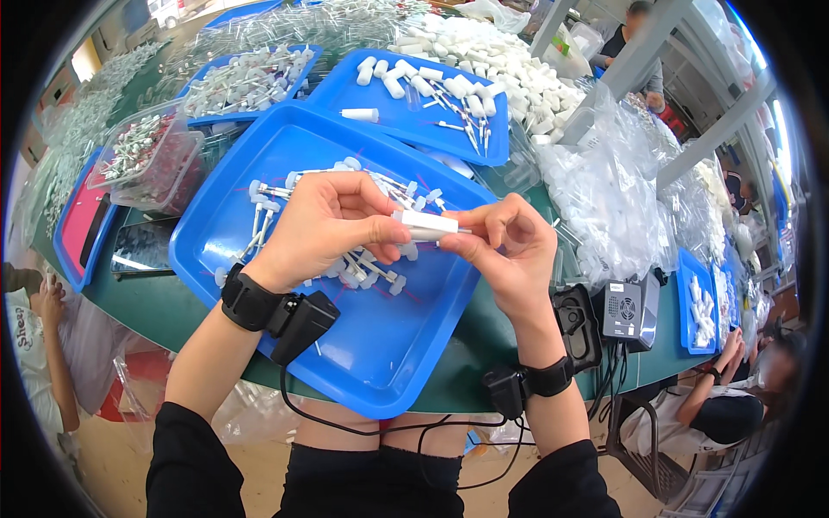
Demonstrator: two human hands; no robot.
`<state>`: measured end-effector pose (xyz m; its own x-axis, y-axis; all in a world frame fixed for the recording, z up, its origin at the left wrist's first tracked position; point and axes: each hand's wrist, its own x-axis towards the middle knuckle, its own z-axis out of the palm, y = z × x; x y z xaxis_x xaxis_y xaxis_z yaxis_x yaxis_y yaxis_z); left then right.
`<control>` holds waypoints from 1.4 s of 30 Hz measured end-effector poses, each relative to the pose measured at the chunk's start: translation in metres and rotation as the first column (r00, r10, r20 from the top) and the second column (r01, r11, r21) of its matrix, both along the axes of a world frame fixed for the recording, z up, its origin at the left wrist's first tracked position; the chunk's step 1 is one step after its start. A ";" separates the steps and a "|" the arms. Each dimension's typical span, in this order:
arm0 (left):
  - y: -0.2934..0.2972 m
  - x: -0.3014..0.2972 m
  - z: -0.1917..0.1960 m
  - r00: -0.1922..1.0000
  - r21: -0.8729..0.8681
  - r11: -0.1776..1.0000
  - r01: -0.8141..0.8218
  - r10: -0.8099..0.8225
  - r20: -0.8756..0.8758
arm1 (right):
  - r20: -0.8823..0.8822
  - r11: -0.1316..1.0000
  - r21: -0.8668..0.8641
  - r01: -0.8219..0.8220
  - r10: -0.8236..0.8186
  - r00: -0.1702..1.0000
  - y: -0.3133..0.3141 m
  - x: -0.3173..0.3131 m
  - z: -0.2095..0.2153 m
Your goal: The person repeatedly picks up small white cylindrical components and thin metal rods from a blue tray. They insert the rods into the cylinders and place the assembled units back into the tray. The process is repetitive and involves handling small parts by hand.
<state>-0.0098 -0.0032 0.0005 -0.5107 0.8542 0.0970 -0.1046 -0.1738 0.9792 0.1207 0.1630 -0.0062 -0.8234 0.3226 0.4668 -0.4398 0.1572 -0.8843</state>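
Over the large blue tray my left hand is closed, thumb and fingers gripping a white plastic cylinder by its left end. At the cylinder's right end, my right hand pinches with thumb and forefinger; a thin stem seems to stick out there, too small to make out fully. Below and behind my hands, several small white rods with frosted plastic caps lie loose in the tray, partly hidden by my left hand and wrist.
Behind, a second blue tray holds white cylinders and thin rods. A tray of capped parts and clear plastic tubs stand at the left. Plastic bags and a black box-shaped device are at the right. Other people sit nearby.
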 end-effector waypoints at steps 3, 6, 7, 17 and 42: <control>0.002 0.000 0.000 1.000 0.075 0.997 0.007 -0.008 0.017 | 0.007 0.998 -0.065 0.021 -0.021 1.000 -0.002 -0.002 0.000; 0.003 0.003 0.001 0.999 0.168 0.985 0.034 -0.033 -0.003 | 0.020 0.984 -0.178 -0.013 0.017 1.000 -0.009 -0.004 0.002; 0.005 0.003 0.000 0.998 0.187 0.981 0.051 -0.042 -0.049 | 0.020 0.979 -0.203 -0.031 0.036 0.999 -0.014 -0.004 0.002; 0.001 0.001 0.001 0.999 0.224 0.974 0.041 -0.044 0.009 | 0.196 0.988 0.155 0.009 -0.040 0.980 0.000 0.008 0.005; 0.005 0.005 -0.001 0.998 0.133 0.991 -0.021 0.013 0.060 | -0.083 0.917 0.261 0.303 -0.292 0.953 -0.030 -0.007 -0.012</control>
